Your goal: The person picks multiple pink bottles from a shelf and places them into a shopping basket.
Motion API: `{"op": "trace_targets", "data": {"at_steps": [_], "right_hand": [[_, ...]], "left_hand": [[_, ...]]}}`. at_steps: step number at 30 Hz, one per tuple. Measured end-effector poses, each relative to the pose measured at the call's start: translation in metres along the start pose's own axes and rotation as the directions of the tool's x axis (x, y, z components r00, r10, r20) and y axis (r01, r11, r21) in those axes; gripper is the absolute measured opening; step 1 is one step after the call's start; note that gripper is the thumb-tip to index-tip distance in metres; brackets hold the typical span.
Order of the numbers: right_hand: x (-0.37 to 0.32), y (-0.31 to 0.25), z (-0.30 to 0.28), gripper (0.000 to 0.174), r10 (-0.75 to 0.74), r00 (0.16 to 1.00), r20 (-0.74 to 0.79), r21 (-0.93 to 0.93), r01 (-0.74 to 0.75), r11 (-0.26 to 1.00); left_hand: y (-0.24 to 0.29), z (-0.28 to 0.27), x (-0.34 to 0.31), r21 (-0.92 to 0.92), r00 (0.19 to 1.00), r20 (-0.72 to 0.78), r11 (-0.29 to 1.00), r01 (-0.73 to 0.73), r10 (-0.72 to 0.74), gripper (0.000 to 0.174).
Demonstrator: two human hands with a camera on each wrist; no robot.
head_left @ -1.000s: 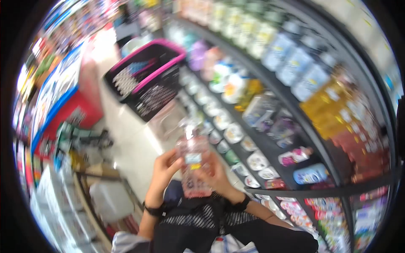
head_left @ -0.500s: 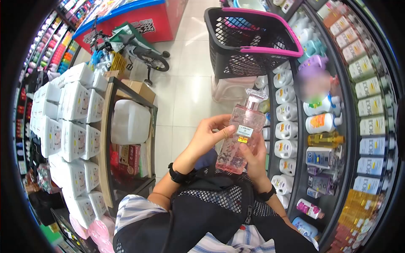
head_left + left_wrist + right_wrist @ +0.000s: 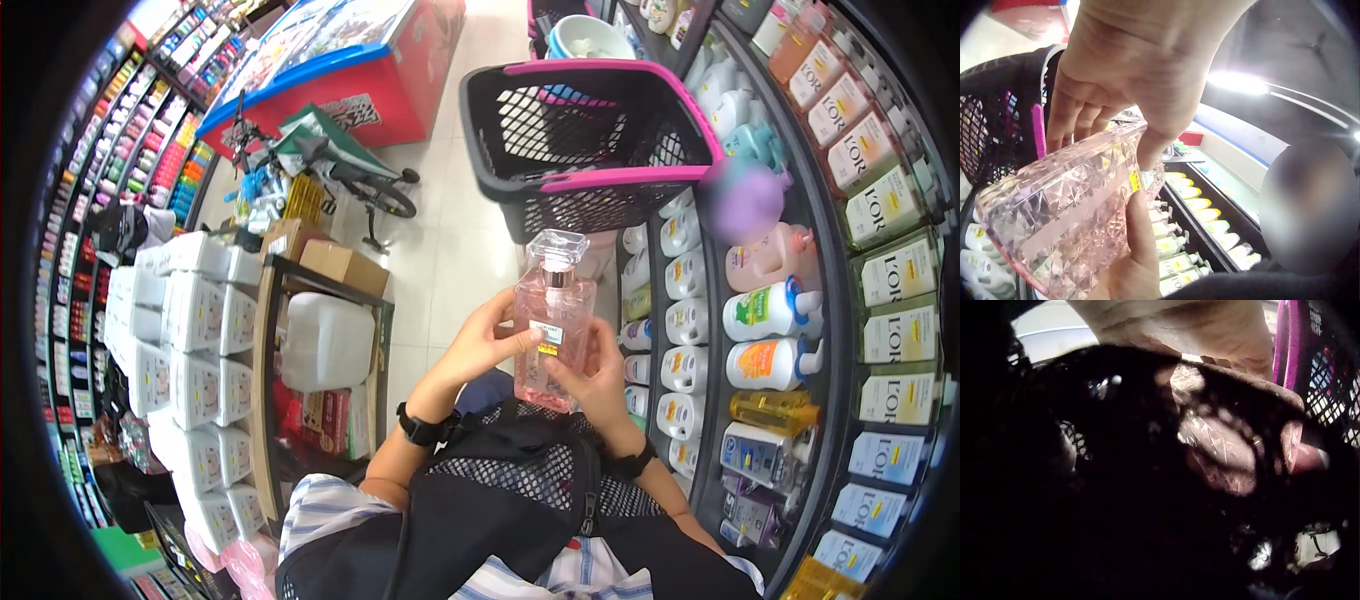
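Note:
A clear pink bottle (image 3: pixel 572 303) with a faceted body and a big transparent stopper-like cap (image 3: pixel 556 246) stands upright before the chest in the head view. My left hand (image 3: pixel 487 338) grips its left side, thumb beside the small white label with a yellow sticker. From the right, my right hand (image 3: pixel 596 378) holds the lower body, its thumb pressed on the front. In the left wrist view the faceted bottle (image 3: pixel 1066 212) lies slantwise between the left hand (image 3: pixel 1129 69) and the right thumb (image 3: pixel 1140 228). Dark mesh covers most of the right wrist view, hiding much of the bottle.
A black basket with a pink handle (image 3: pixel 630 180) is just ahead. Shelves of bottles (image 3: pixel 775 310) run along the right. On the left are stacked white tubs (image 3: pixel 195 330) and a wooden-edged rack (image 3: pixel 262 390). A small bicycle (image 3: pixel 360 180) and red freezer (image 3: pixel 425 75) stand farther off.
The blurred, tilted head view has steadied and swung so the basket sits ahead. Since half a second ago the bottle has turned more upright and shifted slightly left; both hands keep their hold.

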State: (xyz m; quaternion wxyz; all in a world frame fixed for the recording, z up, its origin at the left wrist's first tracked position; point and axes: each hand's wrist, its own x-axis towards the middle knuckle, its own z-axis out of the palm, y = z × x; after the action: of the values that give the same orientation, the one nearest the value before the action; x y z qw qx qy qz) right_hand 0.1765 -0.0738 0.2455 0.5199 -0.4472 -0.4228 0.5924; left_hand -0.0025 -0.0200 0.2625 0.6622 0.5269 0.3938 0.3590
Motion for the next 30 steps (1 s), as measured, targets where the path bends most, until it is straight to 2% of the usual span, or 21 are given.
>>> {"op": "trace_targets", "data": {"at_steps": [2, 4, 6, 7, 8, 11, 12, 15, 16, 18, 20, 21, 22, 24, 27, 30], "right_hand": [[0.022, -0.010, -0.032, 0.047, -0.100, 0.995, -0.019, -0.132, 0.097, 0.987], [0.039, -0.018, -0.069, 0.048, -0.105, 0.994, -0.042, -0.095, 0.100, 0.990], [0.054, -0.030, -0.099, 0.052, -0.284, 0.942, -0.176, -0.283, 0.228, 0.932], [0.056, -0.042, -0.111, 0.046, -0.286, 0.929, -0.236, -0.311, 0.207, 0.928], [0.060, -0.043, -0.128, 0.046, -0.282, 0.931, -0.232, -0.298, 0.208, 0.932], [0.067, -0.042, -0.177, 0.023, -0.112, 0.972, -0.207, -0.156, 0.080, 0.984], [0.067, -0.041, -0.186, 0.023, -0.103, 0.973, -0.205, -0.139, 0.075, 0.987], [0.067, -0.035, -0.211, 0.018, -0.036, 0.982, -0.186, -0.216, -0.005, 0.976], [0.066, -0.033, -0.218, 0.018, -0.032, 0.984, -0.175, -0.209, -0.005, 0.978], [0.064, -0.027, -0.230, 0.018, 0.024, 0.982, -0.187, -0.222, -0.066, 0.973], [0.062, -0.021, -0.240, 0.018, 0.043, 0.980, -0.197, -0.237, -0.090, 0.967], [0.061, -0.018, -0.245, 0.018, 0.060, 0.975, -0.215, -0.260, -0.116, 0.959], [0.059, -0.014, -0.248, 0.018, 0.060, 0.974, -0.220, -0.257, -0.117, 0.959], [0.055, -0.009, -0.254, 0.018, 0.106, 0.967, -0.233, -0.246, -0.164, 0.955], [0.053, -0.008, -0.259, 0.019, 0.138, 0.961, -0.241, -0.269, -0.202, 0.942], [0.057, -0.010, -0.260, 0.019, 0.172, 0.943, -0.286, -0.291, -0.257, 0.922]], "left_hand": [[-0.004, 0.016, 0.043, -0.020, 1.000, 0.018, 1.000, -0.007, 0.007, 0.053], [0.002, 0.037, 0.084, -0.026, 0.999, 0.040, 1.000, -0.007, 0.008, 0.053], [0.010, 0.055, 0.123, 0.100, 0.993, -0.061, 0.990, -0.099, 0.105, 0.052], [0.005, 0.058, 0.146, 0.170, 0.967, -0.150, 0.969, -0.178, 0.204, 0.052], [0.017, 0.063, 0.161, 0.247, 0.925, -0.247, 0.942, -0.227, 0.288, 0.050], [0.022, 0.042, 0.216, 0.246, 0.806, -0.415, 0.905, -0.347, 0.422, 0.045], [0.030, 0.036, 0.229, 0.272, 0.753, -0.473, 0.889, -0.369, 0.457, 0.043], [0.048, 0.013, 0.262, 0.104, 0.730, -0.548, 0.900, -0.424, 0.408, 0.037], [0.051, 0.007, 0.269, 0.121, 0.706, -0.622, 0.933, -0.340, 0.338, 0.028], [0.053, -0.011, 0.282, 0.047, 0.739, -0.656, 0.985, -0.165, 0.155, 0.029], [0.041, -0.027, 0.299, 0.022, 0.744, -0.655, 0.988, -0.153, 0.130, 0.032], [0.036, -0.033, 0.306, -0.021, 0.751, -0.660, 0.997, -0.069, 0.038, 0.037], [0.030, -0.038, 0.313, -0.066, 0.750, -0.659, 0.998, 0.015, -0.055, 0.041], [0.020, -0.040, 0.323, -0.073, 0.799, -0.596, 0.996, 0.053, -0.086, 0.050], [0.011, -0.042, 0.341, -0.087, 0.832, -0.543, 0.993, 0.076, -0.111, 0.051], [0.002, -0.049, 0.374, -0.100, 0.866, -0.458, 0.979, 0.176, -0.203, 0.049]]}}
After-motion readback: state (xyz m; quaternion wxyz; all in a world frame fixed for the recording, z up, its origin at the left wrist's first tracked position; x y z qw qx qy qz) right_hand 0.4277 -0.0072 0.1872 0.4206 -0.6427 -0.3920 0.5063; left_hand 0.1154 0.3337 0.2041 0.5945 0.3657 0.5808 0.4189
